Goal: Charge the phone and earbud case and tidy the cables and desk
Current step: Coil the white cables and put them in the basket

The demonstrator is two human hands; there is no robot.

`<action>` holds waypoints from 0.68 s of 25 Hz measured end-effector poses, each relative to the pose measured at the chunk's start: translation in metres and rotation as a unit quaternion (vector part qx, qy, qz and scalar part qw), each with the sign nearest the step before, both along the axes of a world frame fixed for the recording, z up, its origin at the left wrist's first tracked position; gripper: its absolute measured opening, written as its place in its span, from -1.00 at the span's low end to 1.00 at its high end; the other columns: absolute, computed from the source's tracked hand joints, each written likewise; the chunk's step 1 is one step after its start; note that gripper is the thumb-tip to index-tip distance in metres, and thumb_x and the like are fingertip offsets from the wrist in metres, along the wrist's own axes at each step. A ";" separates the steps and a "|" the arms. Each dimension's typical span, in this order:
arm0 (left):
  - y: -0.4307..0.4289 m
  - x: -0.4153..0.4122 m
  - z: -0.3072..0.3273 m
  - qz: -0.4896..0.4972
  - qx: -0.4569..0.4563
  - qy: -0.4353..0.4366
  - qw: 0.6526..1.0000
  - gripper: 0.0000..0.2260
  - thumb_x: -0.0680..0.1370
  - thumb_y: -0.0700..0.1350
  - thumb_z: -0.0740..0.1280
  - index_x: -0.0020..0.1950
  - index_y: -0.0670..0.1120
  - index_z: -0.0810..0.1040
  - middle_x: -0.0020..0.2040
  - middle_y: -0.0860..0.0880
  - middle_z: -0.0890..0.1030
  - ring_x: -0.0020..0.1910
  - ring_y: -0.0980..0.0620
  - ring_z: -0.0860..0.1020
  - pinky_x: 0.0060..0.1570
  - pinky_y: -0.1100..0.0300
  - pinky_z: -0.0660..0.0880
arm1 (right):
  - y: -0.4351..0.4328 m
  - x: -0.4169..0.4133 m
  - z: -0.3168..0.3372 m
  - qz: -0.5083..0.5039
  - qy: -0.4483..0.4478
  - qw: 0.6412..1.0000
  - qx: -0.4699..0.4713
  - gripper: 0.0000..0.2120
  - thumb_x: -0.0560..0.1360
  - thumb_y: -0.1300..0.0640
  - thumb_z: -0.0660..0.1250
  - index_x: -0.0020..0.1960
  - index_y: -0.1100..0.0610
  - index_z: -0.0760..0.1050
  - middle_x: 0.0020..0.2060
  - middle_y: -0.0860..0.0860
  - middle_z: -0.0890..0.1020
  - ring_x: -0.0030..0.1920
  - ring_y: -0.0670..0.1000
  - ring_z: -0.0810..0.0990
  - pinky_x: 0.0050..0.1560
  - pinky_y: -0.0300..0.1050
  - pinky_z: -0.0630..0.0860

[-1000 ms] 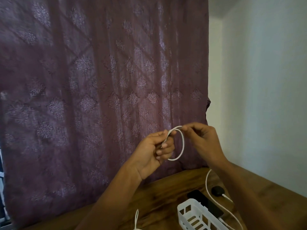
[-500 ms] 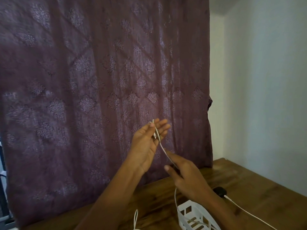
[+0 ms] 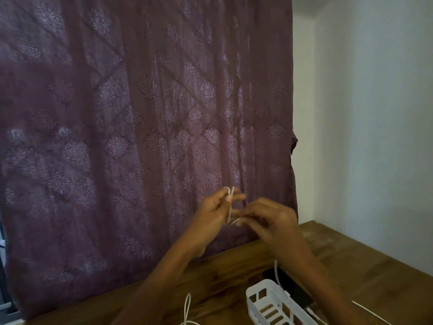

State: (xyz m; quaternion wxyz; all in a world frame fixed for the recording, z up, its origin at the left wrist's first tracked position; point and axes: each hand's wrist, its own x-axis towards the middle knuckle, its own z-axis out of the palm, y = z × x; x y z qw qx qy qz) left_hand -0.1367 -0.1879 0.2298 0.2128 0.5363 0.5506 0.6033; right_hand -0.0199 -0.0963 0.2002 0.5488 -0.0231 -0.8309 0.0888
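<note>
While left hand (image 3: 210,215) pinches cable (image 3: 230,208), right hand (image 3: 275,222) holds it.

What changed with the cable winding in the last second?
The right hand rose from near the white basket back up to the left hand, carrying the white cable for another turn around the left fingers. Left hand stayed raised, holding the loops; basket and phone stayed on the desk.

curtain (image 3: 140,137): dusky purple, floral diamond motifs | cable (image 3: 276,270): white | basket (image 3: 264,299): white | table (image 3: 225,277): brown wood grain | wall (image 3: 363,137): white | phone (image 3: 288,280): black
</note>
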 end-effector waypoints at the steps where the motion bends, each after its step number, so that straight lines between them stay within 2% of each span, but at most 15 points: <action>1: -0.001 0.003 -0.001 -0.024 -0.021 0.002 0.999 -0.76 0.63 -0.16 0.06 0.18 -0.16 0.46 -0.06 0.06 0.64 -0.22 0.16 0.62 -0.11 0.25 0.56 | 0.001 0.003 0.007 -0.016 0.013 1.000 0.015 -0.80 0.38 -0.02 0.32 -0.20 0.11 0.60 -0.30 -0.01 0.61 -0.33 -0.08 0.55 -0.34 -0.13 0.54; 4: -0.004 0.011 0.001 -0.075 -0.052 -0.020 0.996 -0.74 0.63 -0.19 0.02 -0.08 -0.18 0.47 -0.40 0.03 0.61 -0.48 0.14 0.52 -0.43 0.35 0.43 | 0.009 0.008 0.026 -0.022 0.015 0.999 0.020 -0.79 0.35 -0.06 0.36 -0.25 0.09 0.58 -0.31 -0.04 0.59 -0.34 -0.09 0.54 -0.36 -0.09 0.54; 6: -0.007 0.011 0.005 -0.080 -0.051 -0.066 0.993 -0.73 0.62 -0.23 0.02 -0.15 -0.19 0.47 -0.49 0.02 0.53 -0.56 0.15 0.40 -0.53 0.37 0.30 | 0.015 0.012 0.035 0.011 0.010 1.000 -0.011 -0.87 0.35 0.00 0.42 -0.22 0.06 0.62 -0.29 -0.07 0.61 -0.30 -0.11 0.56 -0.30 -0.17 0.54; 9: -0.012 0.011 0.007 -0.142 -0.056 -0.159 0.976 -0.72 0.58 -0.25 0.04 -0.18 -0.24 0.51 -0.55 0.00 0.40 -0.63 0.18 0.24 -0.58 0.37 0.18 | 0.023 0.018 0.043 0.047 0.027 0.996 -0.067 -0.94 0.35 0.19 0.46 -0.18 0.10 0.65 -0.31 -0.09 0.61 -0.28 -0.12 0.55 -0.25 -0.41 0.45; 12: -0.016 0.014 0.011 -0.224 -0.028 -0.290 0.930 -0.80 0.49 -0.22 0.11 -0.21 -0.24 0.49 -0.57 0.01 0.32 -0.66 0.20 0.21 -0.61 0.38 0.14 | 0.029 0.017 0.041 0.046 0.024 0.995 -0.083 -0.89 0.38 0.25 0.41 -0.11 0.13 0.65 -0.29 -0.05 0.62 -0.24 -0.07 0.57 -0.23 -0.38 0.48; 14: -0.014 0.018 0.014 -0.250 0.011 -0.346 0.904 -0.80 0.47 -0.21 0.12 -0.23 -0.22 0.50 -0.56 0.03 0.31 -0.66 0.21 0.21 -0.61 0.38 0.13 | 0.032 0.013 0.034 0.032 0.017 0.996 -0.086 -0.82 0.42 0.35 0.36 -0.04 0.17 0.65 -0.28 -0.09 0.60 -0.22 -0.16 0.58 -0.21 -0.42 0.48; 16: -0.008 0.021 0.016 -0.236 0.045 -0.367 0.899 -0.76 0.52 -0.21 0.10 -0.20 -0.22 0.53 -0.55 0.04 0.31 -0.64 0.20 0.23 -0.61 0.38 0.16 | 0.032 0.010 0.025 0.024 -0.008 0.990 -0.140 -0.72 0.44 0.42 0.31 0.02 0.13 0.63 -0.30 -0.10 0.59 -0.31 -0.22 0.55 -0.27 -0.42 0.48; 17: -0.006 0.021 0.017 -0.220 0.060 -0.366 0.902 -0.74 0.55 -0.20 0.08 -0.16 -0.23 0.53 -0.53 0.04 0.32 -0.63 0.20 0.24 -0.61 0.39 0.19 | 0.030 0.009 0.021 0.032 -0.033 0.981 -0.186 -0.69 0.46 0.41 0.28 0.05 0.09 0.62 -0.32 -0.01 0.61 -0.37 -0.19 0.54 -0.33 -0.37 0.51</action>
